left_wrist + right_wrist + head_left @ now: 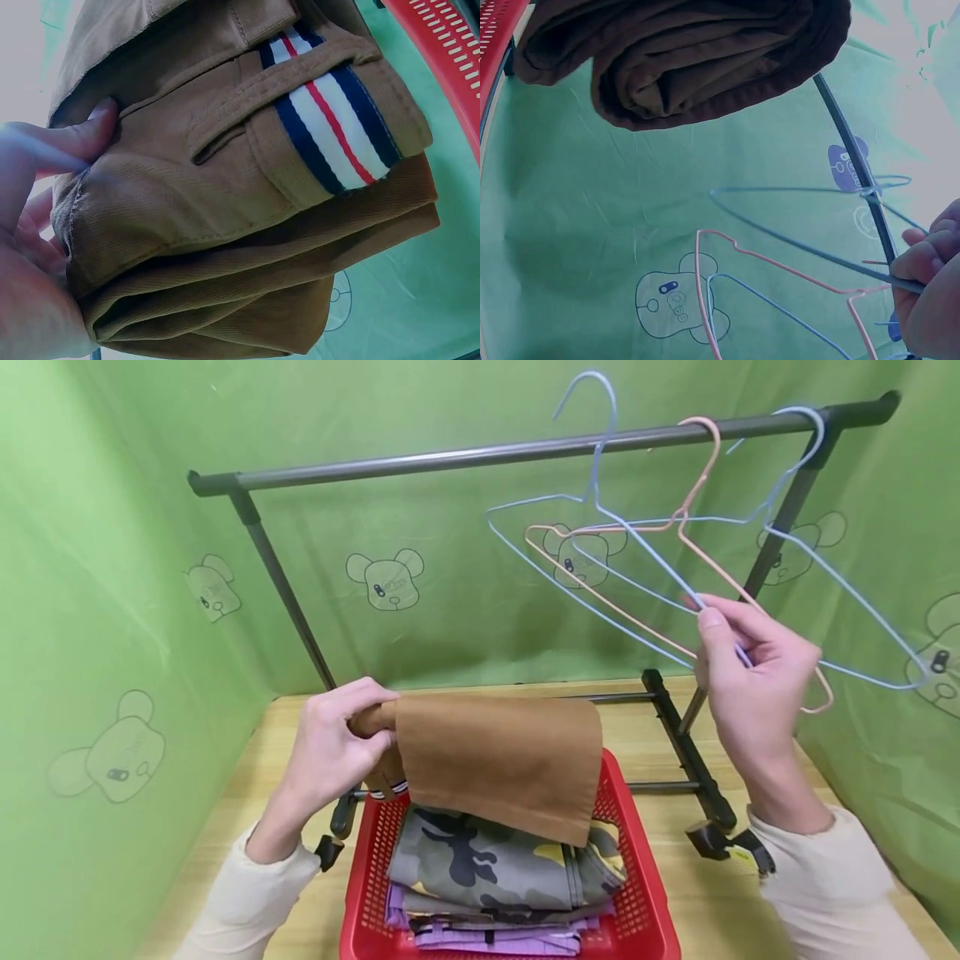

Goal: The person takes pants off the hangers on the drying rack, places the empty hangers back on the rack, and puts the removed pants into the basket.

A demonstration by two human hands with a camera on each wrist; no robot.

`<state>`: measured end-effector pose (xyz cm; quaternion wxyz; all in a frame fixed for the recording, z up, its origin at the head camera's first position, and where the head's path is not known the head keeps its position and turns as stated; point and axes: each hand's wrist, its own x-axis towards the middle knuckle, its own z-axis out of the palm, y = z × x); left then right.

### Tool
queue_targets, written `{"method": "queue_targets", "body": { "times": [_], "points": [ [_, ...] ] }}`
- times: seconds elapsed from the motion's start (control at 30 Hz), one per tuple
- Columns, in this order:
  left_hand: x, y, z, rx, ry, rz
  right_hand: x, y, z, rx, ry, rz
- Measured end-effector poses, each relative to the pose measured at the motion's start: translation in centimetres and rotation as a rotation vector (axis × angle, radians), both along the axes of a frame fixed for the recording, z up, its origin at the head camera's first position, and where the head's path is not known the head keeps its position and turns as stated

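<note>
My left hand [330, 747] grips a folded pair of brown trousers [502, 760] by one end, above a red basket. In the left wrist view, the thumb presses on the trousers [180, 180], whose waistband shows a belt loop and a navy, white and red stripe. Higher up on the right, my right hand [757, 685] pinches a blue wire hanger [596, 475] by its lower side. That hanger's hook rises above the rail, apart from it. Behind it, a pink hanger [682, 513] and a second blue hanger [768, 517] hang on the rail.
The dark metal rail [420, 462] spans a standing rack with black feet. Beneath my hands, the red basket [648, 864] holds folded camouflage clothing [465, 860] and purple clothing [502, 941]. Green sheeting [450, 635] with bear prints encloses the wooden surface [285, 902].
</note>
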<state>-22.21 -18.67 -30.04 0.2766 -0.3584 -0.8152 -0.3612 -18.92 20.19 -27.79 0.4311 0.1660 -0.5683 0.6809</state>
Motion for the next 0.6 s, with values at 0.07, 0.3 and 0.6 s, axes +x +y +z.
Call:
{"method": "queue_targets", "body": {
  "times": [0.07, 0.3, 0.6],
  "points": [
    [0.0, -0.1, -0.2, 0.001, 0.007, 0.005, -0.5, -0.1, 0.0, 0.025, -0.046, -0.011],
    [-0.2, 0.0, -0.2, -0.007, 0.024, 0.033, -1.1, 0.1, -0.9, 0.250, -0.207, -0.164],
    [0.2, 0.0, -0.1, -0.012, 0.011, 0.050, -0.5, 0.2, -2.1, 0.318, -0.241, -0.164]
  ]
}}
